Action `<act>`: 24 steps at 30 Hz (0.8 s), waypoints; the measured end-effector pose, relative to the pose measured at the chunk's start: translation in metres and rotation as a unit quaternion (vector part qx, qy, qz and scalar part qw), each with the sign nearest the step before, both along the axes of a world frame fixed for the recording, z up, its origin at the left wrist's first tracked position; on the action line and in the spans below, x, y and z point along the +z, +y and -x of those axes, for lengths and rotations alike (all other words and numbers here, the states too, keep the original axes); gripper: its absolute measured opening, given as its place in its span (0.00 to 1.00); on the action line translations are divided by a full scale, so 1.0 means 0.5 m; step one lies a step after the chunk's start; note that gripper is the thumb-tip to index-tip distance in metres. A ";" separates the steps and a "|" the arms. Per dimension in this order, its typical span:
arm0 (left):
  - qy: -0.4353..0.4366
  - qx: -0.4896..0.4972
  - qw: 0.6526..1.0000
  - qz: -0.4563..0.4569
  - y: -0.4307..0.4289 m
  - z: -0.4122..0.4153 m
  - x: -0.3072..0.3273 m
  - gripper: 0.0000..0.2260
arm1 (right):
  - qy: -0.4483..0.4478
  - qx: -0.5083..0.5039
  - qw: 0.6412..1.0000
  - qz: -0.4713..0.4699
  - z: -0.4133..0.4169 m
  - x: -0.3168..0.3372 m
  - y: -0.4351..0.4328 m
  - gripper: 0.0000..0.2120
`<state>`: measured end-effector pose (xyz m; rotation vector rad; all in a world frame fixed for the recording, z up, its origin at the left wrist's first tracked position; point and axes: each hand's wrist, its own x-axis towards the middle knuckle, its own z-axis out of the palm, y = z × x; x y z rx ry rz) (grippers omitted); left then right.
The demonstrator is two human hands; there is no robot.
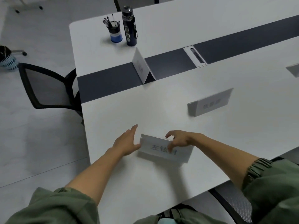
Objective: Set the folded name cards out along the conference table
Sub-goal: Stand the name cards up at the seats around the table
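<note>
left to right, head view.

left hand (127, 140): fingers straight and spread, curled round nothing. the thumb tip touches the left end of the near name card (160, 153).

far card (142, 67): stands on the dark centre strip, well apart from our hands.

near name card: stands as a tent on the worktop (113, 167) close to its near edge, between our two hands, printed face toward us. its long axis runs left to right, dipping slightly toward the right.

right hand (179, 139): finger and thumb pinch the top fold, right of centre.

judgement: the right hand has the grip and the left only steadies, so squaring the card turns on that left end.

second card (210, 103): stands further along the worktop. third card (293, 70): at the frame edge.
</note>
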<state>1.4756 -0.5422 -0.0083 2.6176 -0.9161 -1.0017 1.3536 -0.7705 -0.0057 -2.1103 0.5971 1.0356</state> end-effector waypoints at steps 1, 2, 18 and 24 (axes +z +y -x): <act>-0.001 -0.006 1.000 -0.021 -0.003 -0.015 0.007 0.43 | -0.002 -0.018 1.000 -0.010 0.006 0.014 -0.011 0.34; -0.001 -0.017 0.999 -0.044 -0.006 -0.030 0.014 0.45 | -0.004 -0.036 0.999 -0.022 0.010 0.029 -0.024 0.33; -0.003 -0.296 0.943 -0.155 -0.214 0.075 -0.042 0.28 | -0.060 -0.280 0.951 -0.114 0.186 0.093 -0.199 0.24; 0.041 -0.244 0.949 -0.194 -0.193 0.080 -0.038 0.31 | -0.067 -0.314 0.937 -0.134 0.225 0.049 -0.190 0.23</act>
